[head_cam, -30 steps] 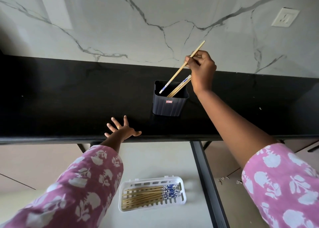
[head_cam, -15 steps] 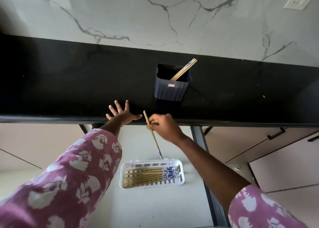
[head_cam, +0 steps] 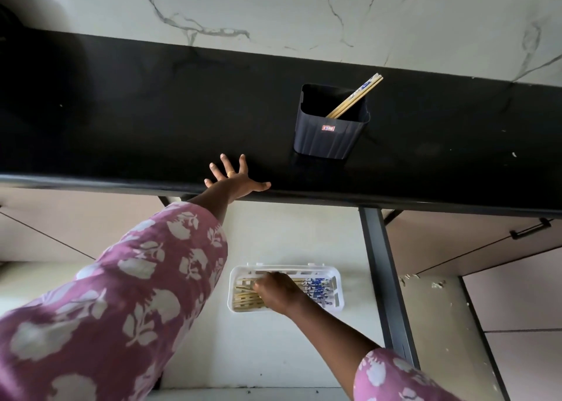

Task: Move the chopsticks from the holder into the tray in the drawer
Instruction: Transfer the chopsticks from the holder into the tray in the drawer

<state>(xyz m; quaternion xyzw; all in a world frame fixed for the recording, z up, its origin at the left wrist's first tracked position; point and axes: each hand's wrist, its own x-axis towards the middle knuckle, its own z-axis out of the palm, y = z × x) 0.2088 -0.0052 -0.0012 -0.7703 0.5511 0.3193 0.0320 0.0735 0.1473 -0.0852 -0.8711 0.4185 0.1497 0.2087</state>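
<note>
A dark blue holder [head_cam: 330,136] stands on the black counter [head_cam: 152,112], with two or three chopsticks [head_cam: 355,98] leaning out of its far right corner. Below, in the open drawer [head_cam: 289,239], a white slotted tray [head_cam: 339,288] holds several chopsticks [head_cam: 316,288] lying side by side, blue-patterned ends to the right. My right hand [head_cam: 281,292] is down in the tray, fingers curled on a chopstick at the wooden ends of the pile. My left hand [head_cam: 235,181] rests flat on the counter's front edge with fingers spread, holding nothing.
A marble wall [head_cam: 273,11] rises behind the counter. The drawer's dark side rail [head_cam: 383,279] runs just right of the tray. Beige cabinet fronts with a black handle [head_cam: 530,229] lie to the right. Crumbs dot the shelf right of the rail.
My right hand lifted one chopstick out of the holder, carried it down past the counter edge and now sits in the tray. The left hand has stayed put.
</note>
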